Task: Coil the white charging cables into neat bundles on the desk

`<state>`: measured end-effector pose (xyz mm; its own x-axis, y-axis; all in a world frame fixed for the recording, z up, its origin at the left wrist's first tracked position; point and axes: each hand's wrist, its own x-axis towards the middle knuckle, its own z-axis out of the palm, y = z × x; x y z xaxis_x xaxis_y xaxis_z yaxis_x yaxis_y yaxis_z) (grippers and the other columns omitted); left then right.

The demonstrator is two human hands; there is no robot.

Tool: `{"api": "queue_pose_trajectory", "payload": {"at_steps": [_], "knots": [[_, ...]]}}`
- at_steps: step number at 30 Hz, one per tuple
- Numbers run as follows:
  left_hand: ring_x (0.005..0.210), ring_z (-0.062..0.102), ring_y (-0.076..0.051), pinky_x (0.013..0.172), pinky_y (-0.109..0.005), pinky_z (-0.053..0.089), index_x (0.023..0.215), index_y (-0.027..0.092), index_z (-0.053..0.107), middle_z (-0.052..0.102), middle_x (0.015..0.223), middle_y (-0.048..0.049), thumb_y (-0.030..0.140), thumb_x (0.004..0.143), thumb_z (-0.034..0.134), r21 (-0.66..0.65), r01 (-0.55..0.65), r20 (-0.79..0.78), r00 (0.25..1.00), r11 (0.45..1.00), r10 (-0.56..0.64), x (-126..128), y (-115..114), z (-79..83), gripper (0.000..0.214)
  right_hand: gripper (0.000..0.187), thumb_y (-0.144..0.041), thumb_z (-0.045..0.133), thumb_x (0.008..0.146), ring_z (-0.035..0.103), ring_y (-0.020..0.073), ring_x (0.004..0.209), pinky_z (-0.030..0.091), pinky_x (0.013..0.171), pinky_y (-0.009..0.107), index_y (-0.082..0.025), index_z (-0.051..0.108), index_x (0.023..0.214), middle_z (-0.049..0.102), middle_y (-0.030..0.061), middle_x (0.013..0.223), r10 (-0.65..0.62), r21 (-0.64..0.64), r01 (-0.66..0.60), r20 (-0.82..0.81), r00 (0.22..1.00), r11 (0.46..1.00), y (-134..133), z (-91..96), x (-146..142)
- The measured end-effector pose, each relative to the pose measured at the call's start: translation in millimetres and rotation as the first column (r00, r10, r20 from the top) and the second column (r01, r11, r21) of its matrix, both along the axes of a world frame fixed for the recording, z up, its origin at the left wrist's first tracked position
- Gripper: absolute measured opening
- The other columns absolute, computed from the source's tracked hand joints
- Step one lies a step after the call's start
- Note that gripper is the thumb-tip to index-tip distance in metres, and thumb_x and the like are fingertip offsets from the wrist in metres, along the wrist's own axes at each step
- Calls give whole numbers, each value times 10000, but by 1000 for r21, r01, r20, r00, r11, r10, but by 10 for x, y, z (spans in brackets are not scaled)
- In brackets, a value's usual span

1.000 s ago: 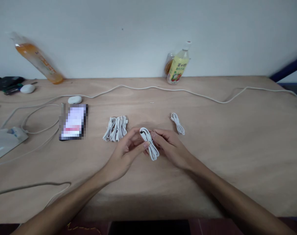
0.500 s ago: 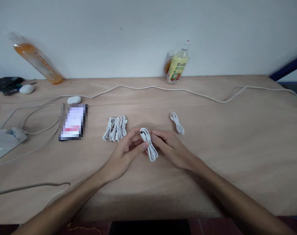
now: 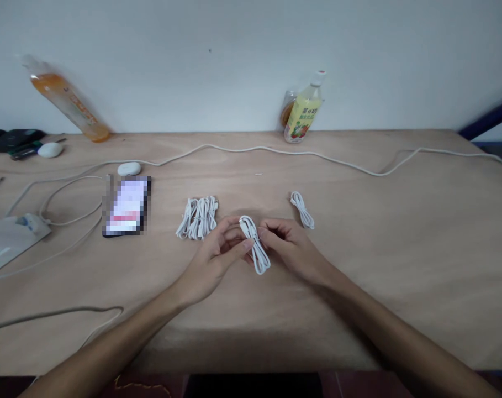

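A coiled white cable [image 3: 260, 258], bound at its middle, is held above the table between both hands. My left hand [image 3: 223, 249] grips it from the left, thumb across the front and fingers behind. From the other side, my right hand [image 3: 288, 243] pinches at the binding with thumb and forefinger; whether it grips the tie or the cable itself, I cannot tell. A pile of several bundled white cables [image 3: 197, 217] lies beyond my left hand. One more bundled cable [image 3: 302, 210] rests just past my right hand.
On the left lie a phone [image 3: 128, 205], a white earbud case [image 3: 128, 168] and a white power strip [image 3: 14, 237]. An orange drink bottle [image 3: 68, 105] and a yellow drink bottle [image 3: 304, 113] lean against the wall. A long white cord [image 3: 284, 150] crosses the table [image 3: 400, 249].
Both hands keep hold of the coiled cable, with its plug end turned slightly. The whole scene has shifted a little to the right in view.
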<state>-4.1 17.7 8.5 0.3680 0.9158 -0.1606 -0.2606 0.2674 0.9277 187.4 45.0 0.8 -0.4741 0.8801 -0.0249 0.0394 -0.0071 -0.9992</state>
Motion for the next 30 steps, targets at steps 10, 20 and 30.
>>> {"api": "queue_pose_trajectory", "payload": {"at_steps": [10, 20, 30], "knots": [[892, 796, -186, 844, -328, 661, 1565, 231, 528, 815, 1091, -62, 282, 1023, 773, 67, -16, -25, 1000, 998, 18, -14, -53, 29, 596, 419, -482, 592, 997, 368, 131, 619, 314, 592, 296, -243, 445, 685, 408, -49, 661, -106, 24, 106, 3, 994, 994, -67, 6, -49], [1496, 602, -308, 1163, -506, 602, 1526, 311, 653, 607, 1576, -143, 11, 1042, 594, 879, 252, -446, 739, 406, 505, -116, -109, -83, 572, 392, -480, 691, 897, 246, 103, 550, 212, 523, 276, -234, 508, 652, 337, -84, 591, -93, -176, 74, -101, 991, 982, -26, -24, -44], [1525, 604, -305, 1231, -533, 558, 1641, 170, 518, 734, 1510, -163, 32, 1068, 601, 887, 432, -449, 728, 163, 518, -220, -57, -78, 595, 465, -607, 827, 790, 175, 83, 531, 163, 495, 230, -235, 550, 759, 297, -111, 606, -46, -498, -50, -178, 983, 866, -95, 33, -74]]}}
